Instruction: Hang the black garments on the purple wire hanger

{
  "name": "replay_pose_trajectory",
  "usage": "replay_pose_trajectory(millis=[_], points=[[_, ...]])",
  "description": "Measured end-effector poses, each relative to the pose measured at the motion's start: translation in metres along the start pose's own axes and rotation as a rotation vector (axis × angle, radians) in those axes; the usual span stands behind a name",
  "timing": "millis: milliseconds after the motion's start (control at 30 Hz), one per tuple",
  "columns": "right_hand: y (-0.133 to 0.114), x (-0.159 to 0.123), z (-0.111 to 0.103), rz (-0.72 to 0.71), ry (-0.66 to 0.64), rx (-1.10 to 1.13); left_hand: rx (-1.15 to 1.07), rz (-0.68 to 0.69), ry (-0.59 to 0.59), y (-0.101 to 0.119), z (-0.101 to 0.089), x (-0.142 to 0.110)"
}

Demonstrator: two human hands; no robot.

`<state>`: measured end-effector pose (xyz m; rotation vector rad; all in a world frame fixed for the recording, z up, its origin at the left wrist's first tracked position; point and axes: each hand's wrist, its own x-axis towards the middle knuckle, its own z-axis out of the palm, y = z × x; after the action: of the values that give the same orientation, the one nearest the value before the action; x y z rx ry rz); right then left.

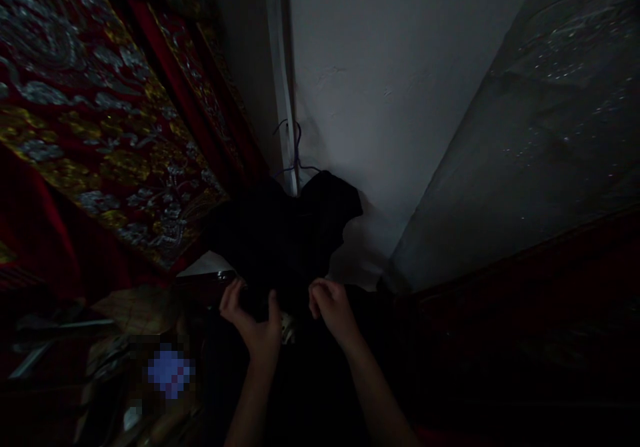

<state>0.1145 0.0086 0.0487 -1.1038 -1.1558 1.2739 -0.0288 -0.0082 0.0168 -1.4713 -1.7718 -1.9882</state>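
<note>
A black garment [285,233] hangs from a thin wire hanger [299,147] on a pale upright strip [285,67] at the wall. Below the garment, my left hand [253,317] is open, its thumb apart from its fingers against dark cloth. To its right, the fingers of my right hand [327,300] are curled in at the lower part of the black cloth; what they hold, if anything, is lost in the dark. Between my wrists a small pale patterned patch [289,328] shows, too dim to identify.
Red cloth with gold and silver embroidery [125,120] hangs at the left. A grey sheet with glittering specks [540,140] slants along the right, beside a white wall [390,67]. Dim clutter and a blurred blue patch [170,370] lie lower left. The scene is very dark.
</note>
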Motion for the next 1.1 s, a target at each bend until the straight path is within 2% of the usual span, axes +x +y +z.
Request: replay_pose_trajectory(millis=[33,100,167,233,333,467,533,600,700,800,867,967,1033,1100], points=[[0.000,-0.002,0.002,0.015,-0.025,-0.012,-0.004,0.045,-0.054,0.002,0.001,-0.005],[0.001,-0.006,0.006,0.032,-0.070,-0.020,-0.079,0.054,-0.265,0.005,0.006,-0.013],[0.002,-0.009,0.009,0.033,-0.103,-0.021,-0.169,-0.010,-0.541,0.007,0.014,-0.019],[0.000,-0.006,0.012,0.031,-0.092,-0.008,-0.227,-0.096,-0.709,0.008,0.021,-0.021],[-0.022,0.015,0.012,0.007,0.010,0.043,-0.241,-0.170,-0.817,0.009,0.028,-0.017],[-0.087,0.063,0.010,-0.153,0.156,0.090,-0.146,-0.178,-0.898,-0.002,0.039,-0.012],[-0.118,0.082,0.010,-0.246,0.149,0.099,-0.099,-0.186,-0.940,-0.009,0.044,-0.009],[-0.137,0.091,0.012,-0.314,0.118,0.103,-0.082,-0.200,-0.985,-0.011,0.048,-0.001],[-0.140,0.089,0.013,-0.381,0.059,0.080,-0.184,-0.160,-0.934,0.009,0.047,0.027],[-0.135,0.079,0.010,-0.405,-0.007,-0.003,-0.340,-0.013,-0.680,0.048,0.042,0.074],[-0.136,0.073,0.008,-0.432,-0.034,-0.084,-0.337,0.165,-0.537,0.073,0.042,0.108],[-0.143,0.072,0.006,-0.504,-0.023,-0.204,-0.272,0.407,-0.522,0.097,0.049,0.146],[-0.140,0.078,0.006,-0.531,0.019,-0.254,-0.203,0.489,-0.520,0.102,0.055,0.156],[-0.126,0.088,0.006,-0.533,0.066,-0.307,-0.149,0.520,-0.489,0.103,0.057,0.160]])
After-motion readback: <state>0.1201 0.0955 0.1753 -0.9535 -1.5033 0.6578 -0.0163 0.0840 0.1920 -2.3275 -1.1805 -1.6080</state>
